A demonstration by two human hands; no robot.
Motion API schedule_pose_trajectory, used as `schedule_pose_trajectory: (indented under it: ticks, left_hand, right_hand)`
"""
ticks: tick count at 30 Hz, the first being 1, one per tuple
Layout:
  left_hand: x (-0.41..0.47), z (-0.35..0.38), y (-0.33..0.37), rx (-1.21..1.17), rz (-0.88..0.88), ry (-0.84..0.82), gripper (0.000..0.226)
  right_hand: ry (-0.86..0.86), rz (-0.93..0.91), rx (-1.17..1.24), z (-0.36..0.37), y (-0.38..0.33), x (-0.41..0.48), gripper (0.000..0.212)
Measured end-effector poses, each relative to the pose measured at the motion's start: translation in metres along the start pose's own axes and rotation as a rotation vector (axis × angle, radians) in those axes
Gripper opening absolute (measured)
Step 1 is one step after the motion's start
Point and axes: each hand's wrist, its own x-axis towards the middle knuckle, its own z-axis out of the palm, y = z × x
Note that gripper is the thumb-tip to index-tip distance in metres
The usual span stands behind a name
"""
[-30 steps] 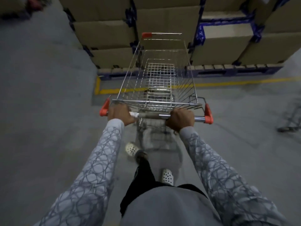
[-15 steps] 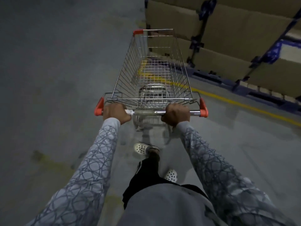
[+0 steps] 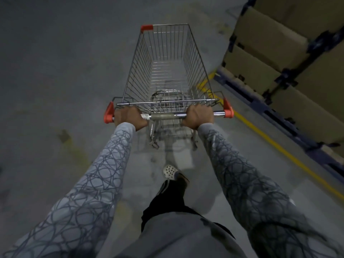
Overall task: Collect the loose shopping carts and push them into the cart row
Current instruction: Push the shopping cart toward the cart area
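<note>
cart wheels (image 3: 154, 144) blurred | cardboard boxes (image 3: 270, 34) cut off by right edge | sleeves (image 3: 74, 220) blurred at bottom edge

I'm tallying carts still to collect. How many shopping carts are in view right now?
1. The cart stands on the floor straight ahead, with the left hand and right hand gripping its handle. Others may lie outside the frame.

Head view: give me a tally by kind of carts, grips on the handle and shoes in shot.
Shopping cart: 1
Grips curled round its handle: 2, left grip and right grip
Shoe: 1
Total: 4
</note>
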Motion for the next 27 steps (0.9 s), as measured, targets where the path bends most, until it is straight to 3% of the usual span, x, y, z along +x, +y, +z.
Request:
schedule_pose_trajectory:
  ticks: [7,13,19,27]
  left_hand:
    - [0.101,-0.004,-0.041,-0.04,-0.13,0.003,0.033]
    - [0.177,-0.018,-0.069,-0.042,-0.194,-0.075,0.044]
    - [0.241,-0.04,-0.1,-0.056,-0.227,-0.201,0.034]
    - [0.349,-0.057,-0.167,-0.018,-0.324,-0.227,0.037]
  right_hand:
    - [0.031,-0.099,-0.065,-0.02,-0.04,0.126,0.039]
    - [0.027,-0.152,-0.088,-0.041,-0.072,0.219,0.047]
    - [0.002,-0.224,-0.078,-0.063,-0.108,0.297,0.048]
    - [0.013,-0.304,-0.092,-0.083,-0.181,0.421,0.05]
